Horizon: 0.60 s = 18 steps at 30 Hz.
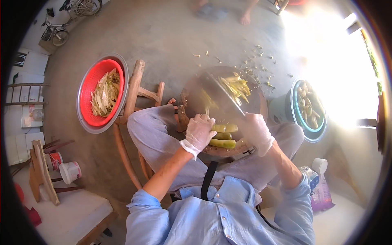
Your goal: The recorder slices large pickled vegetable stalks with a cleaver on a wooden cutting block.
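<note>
My right hand [257, 131], in a thin clear glove, grips a large knife [228, 93], its broad blade slanting away over a round chopping board [252, 114] between my knees. My left hand [199, 132], gloved too, curls close beside the blade. A pale vegetable piece [207, 111] shows at its fingertips; the fingers partly hide the hold. Several thick green vegetable lengths [223, 143] lie on the board between my hands, the top one close to my left fingers. Beyond the blade rests a pile of yellow-green cut strips [235, 87].
Left, a red plastic colander [95, 88] with pale strips sits in a metal basin [82, 114], beside a wooden chair frame [133, 88]. Right stands a blue-rimmed tub [293, 101] of pale vegetables. Trimmed scraps [260, 67] litter the floor. Another person's bare foot [245, 19] shows ahead.
</note>
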Available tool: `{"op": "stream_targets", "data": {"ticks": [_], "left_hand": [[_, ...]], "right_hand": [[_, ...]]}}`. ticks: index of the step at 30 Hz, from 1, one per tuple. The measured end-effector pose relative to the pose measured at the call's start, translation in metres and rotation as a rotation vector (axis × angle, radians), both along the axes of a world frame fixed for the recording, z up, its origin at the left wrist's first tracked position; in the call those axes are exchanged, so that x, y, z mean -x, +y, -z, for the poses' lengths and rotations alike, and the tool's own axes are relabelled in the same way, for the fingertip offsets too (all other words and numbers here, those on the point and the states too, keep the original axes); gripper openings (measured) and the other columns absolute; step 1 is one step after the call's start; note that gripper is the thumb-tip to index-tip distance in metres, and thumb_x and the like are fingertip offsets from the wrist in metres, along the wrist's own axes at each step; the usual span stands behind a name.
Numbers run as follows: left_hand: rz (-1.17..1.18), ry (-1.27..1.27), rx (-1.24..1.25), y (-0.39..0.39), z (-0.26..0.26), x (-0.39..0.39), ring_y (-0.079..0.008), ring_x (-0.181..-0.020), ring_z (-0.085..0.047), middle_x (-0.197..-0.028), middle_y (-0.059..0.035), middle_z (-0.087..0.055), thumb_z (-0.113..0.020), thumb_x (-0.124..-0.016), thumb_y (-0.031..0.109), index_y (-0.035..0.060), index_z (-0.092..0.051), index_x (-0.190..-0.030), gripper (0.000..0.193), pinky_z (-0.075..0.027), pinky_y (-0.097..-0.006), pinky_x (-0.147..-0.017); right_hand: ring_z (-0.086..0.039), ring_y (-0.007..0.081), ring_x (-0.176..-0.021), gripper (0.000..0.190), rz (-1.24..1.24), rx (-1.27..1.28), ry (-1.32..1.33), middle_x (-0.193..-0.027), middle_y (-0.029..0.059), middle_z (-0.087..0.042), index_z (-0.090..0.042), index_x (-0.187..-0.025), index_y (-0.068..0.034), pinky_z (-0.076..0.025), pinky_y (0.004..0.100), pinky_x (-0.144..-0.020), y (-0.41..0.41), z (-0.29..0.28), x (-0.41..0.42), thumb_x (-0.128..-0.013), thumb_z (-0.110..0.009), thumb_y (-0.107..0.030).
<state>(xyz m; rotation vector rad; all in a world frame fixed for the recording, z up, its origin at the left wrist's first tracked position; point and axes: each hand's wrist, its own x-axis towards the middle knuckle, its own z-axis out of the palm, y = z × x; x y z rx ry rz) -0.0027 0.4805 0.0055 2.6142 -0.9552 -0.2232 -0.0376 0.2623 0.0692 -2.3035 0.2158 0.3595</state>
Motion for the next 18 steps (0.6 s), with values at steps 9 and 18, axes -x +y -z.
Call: {"op": "stream_targets", "data": {"ticks": [9,18], "left_hand": [[0.032,-0.111,-0.151,0.015,-0.002,-0.003,-0.0275,-0.090,-0.061,-0.095,-0.0102,-0.062,-0.070,-0.082,0.021,0.0093,-0.067,-0.095,0.018,-0.051,-0.0388,-0.076],[-0.309,0.513,0.430,0.109,-0.016,-0.063,-0.0129,-0.079,-0.063,-0.086,-0.0074,-0.069,-0.071,-0.087,0.008,-0.0012,-0.070,-0.098,0.014,-0.050,-0.0296,-0.075]], "right_hand": [[-0.065,0.0425,-0.071,0.031,-0.268,0.183,-0.125,-0.072,0.0238,-0.065,-0.068,-0.084,0.000,-0.053,0.0487,-0.068,0.041,0.031,-0.033,-0.092,-0.059,-0.029],[-0.066,0.0312,-0.071,0.019,-0.147,0.078,0.304,-0.082,0.0156,-0.067,-0.069,-0.099,-0.006,-0.053,0.0386,-0.065,0.057,0.040,-0.042,-0.090,-0.055,-0.015]]}}
